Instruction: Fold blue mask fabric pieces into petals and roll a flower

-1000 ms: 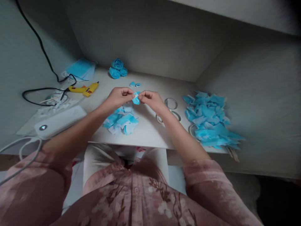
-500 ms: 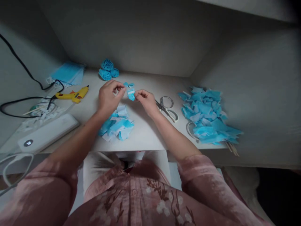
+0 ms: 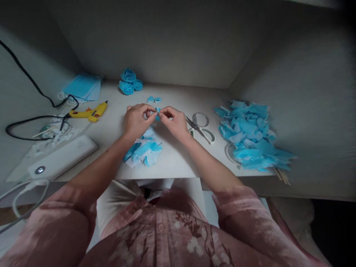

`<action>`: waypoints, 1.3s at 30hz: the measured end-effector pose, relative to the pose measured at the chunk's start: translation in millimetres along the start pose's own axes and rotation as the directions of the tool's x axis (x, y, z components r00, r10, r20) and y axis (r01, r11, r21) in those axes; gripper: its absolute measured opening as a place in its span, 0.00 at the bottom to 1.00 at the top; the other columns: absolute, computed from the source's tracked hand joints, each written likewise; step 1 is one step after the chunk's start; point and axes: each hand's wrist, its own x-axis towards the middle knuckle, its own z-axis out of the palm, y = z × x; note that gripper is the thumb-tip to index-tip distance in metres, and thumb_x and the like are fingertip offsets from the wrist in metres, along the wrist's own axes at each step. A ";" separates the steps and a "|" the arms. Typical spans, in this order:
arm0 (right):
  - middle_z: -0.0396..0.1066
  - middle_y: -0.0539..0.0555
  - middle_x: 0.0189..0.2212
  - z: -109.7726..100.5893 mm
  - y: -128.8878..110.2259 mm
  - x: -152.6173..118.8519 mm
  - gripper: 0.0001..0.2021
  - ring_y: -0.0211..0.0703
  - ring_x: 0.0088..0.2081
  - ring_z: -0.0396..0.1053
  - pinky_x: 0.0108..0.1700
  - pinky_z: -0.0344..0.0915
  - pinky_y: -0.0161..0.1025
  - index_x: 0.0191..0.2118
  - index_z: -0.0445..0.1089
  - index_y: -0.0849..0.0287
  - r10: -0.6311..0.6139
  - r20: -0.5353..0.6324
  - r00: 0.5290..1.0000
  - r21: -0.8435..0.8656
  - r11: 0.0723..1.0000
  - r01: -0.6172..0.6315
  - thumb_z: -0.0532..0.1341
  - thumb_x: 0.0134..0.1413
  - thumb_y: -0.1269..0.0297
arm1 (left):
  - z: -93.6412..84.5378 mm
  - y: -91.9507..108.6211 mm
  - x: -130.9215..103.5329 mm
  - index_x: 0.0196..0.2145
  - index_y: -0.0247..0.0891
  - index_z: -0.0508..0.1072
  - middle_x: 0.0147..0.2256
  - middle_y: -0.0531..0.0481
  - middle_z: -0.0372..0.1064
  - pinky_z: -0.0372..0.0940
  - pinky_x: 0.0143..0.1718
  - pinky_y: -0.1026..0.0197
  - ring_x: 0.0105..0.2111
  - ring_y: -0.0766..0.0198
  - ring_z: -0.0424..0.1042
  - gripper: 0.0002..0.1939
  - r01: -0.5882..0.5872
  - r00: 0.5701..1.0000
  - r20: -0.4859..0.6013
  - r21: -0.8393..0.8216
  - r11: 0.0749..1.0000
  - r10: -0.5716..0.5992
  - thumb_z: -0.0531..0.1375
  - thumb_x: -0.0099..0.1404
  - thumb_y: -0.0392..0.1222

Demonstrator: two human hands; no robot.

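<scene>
Fingers: both sets pinched narrow on one small blue piece of thin sheet material. The left hand grips its left edge, the right hand its right edge; neither looks nearer. Fingertips face each other across the piece, almost meeting. Its visible strip runs away from the wearer, crosswise to the line joining the two pinches. Side edges covered, so true long axis cannot be told. Clearance over the pale, flat tabletop: cannot tell.

Positions below all taken from the held piece.

Just beyond: two small blue pieces with pale edges, lying side by side. Beyond and to the left: three blue rolled rosettes, clustered near the back wall.

Nearer the wearer, slightly left: loose pile of blue and white sheet scraps, partly behind the left forearm.

Right: metal scissors with pale loop handles, opened slightly, blades towards the right hand, which is the closer of the two. Further right: larger heap of blue and white cut sheets.

Left, well apart: yellow glue gun with dark nozzle, nozzle directed away from the wearer and rightward.
</scene>
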 end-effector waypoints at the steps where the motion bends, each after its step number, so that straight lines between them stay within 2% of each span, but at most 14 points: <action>1: 0.78 0.50 0.32 0.1 0.4 -0.5 0.07 0.40 0.35 0.73 0.43 0.68 0.38 0.34 0.75 0.57 -0.020 0.000 1.000 -0.049 0.999 0.020 0.62 0.58 0.61 | 0.5 -0.7 -0.5 0.36 0.42 0.81 0.28 0.54 0.75 0.61 0.46 0.54 0.33 0.60 0.74 0.04 0.009 1.000 0.010 0.005 1.000 -0.009 0.66 0.62 0.39; 7: 0.79 0.54 0.37 -1.0 -0.4 -1.9 0.06 0.45 0.41 0.74 0.48 0.66 0.41 0.37 0.76 0.57 -0.171 0.046 0.984 -0.356 0.918 0.176 0.60 0.61 0.67 | 1.6 -1.7 -2.9 0.36 0.42 0.82 0.27 0.53 0.76 0.62 0.49 0.53 0.33 0.58 0.75 0.05 0.014 0.999 0.045 0.050 0.999 -0.016 0.65 0.62 0.40; 12: 0.79 0.56 0.37 -1.9 0.9 -2.5 0.08 0.47 0.41 0.72 0.48 0.65 0.42 0.38 0.75 0.58 -0.209 0.106 0.972 -0.453 0.860 0.234 0.58 0.62 0.68 | 2.8 -0.5 -4.1 0.35 0.42 0.82 0.29 0.52 0.78 0.62 0.49 0.53 0.34 0.58 0.76 0.06 -0.023 0.998 0.054 0.078 0.997 0.019 0.64 0.63 0.39; 19: 0.77 0.56 0.36 -0.7 0.9 -4.1 0.08 0.47 0.41 0.70 0.47 0.63 0.42 0.37 0.74 0.56 -0.177 0.105 0.979 -0.446 0.871 0.205 0.57 0.63 0.66 | 5.2 -3.5 -6.2 0.34 0.42 0.81 0.27 0.52 0.77 0.63 0.49 0.53 0.31 0.59 0.75 0.08 -0.036 0.999 0.042 0.051 0.998 0.034 0.61 0.62 0.39; 24: 0.77 0.55 0.36 0.7 1.6 -3.8 0.07 0.47 0.40 0.70 0.48 0.63 0.42 0.36 0.73 0.56 -0.161 0.073 0.984 -0.398 0.900 0.177 0.57 0.62 0.65 | 4.0 -2.1 -5.7 0.34 0.42 0.81 0.27 0.53 0.77 0.64 0.48 0.55 0.28 0.61 0.73 0.09 0.013 0.999 0.046 0.000 1.000 -0.013 0.60 0.62 0.39; 34: 0.78 0.56 0.37 0.3 3.8 -4.1 0.07 0.47 0.41 0.72 0.47 0.63 0.43 0.36 0.73 0.56 -0.212 0.081 0.974 -0.383 0.896 0.227 0.58 0.62 0.65 | 3.8 -4.6 -2.9 0.31 0.41 0.80 0.25 0.54 0.76 0.63 0.48 0.55 0.27 0.63 0.72 0.07 0.051 0.998 0.035 -0.075 0.996 -0.049 0.61 0.61 0.41; 36: 0.78 0.55 0.36 0.6 2.7 -4.2 0.06 0.47 0.41 0.71 0.47 0.64 0.43 0.35 0.73 0.56 -0.193 0.067 0.979 -0.362 0.909 0.204 0.58 0.61 0.65 | 2.8 -4.7 -2.2 0.30 0.40 0.79 0.24 0.54 0.74 0.64 0.45 0.56 0.27 0.64 0.70 0.07 0.069 0.997 0.038 -0.101 0.993 -0.065 0.61 0.60 0.41; 39: 0.77 0.53 0.34 0.8 0.7 -3.3 0.05 0.45 0.39 0.71 0.47 0.64 0.42 0.33 0.72 0.55 -0.112 0.029 0.993 -0.255 0.960 0.115 0.60 0.58 0.64 | 1.2 -5.2 -1.2 0.30 0.40 0.77 0.23 0.54 0.72 0.63 0.36 0.60 0.26 0.64 0.67 0.07 0.122 0.992 0.042 -0.170 0.978 -0.117 0.60 0.60 0.42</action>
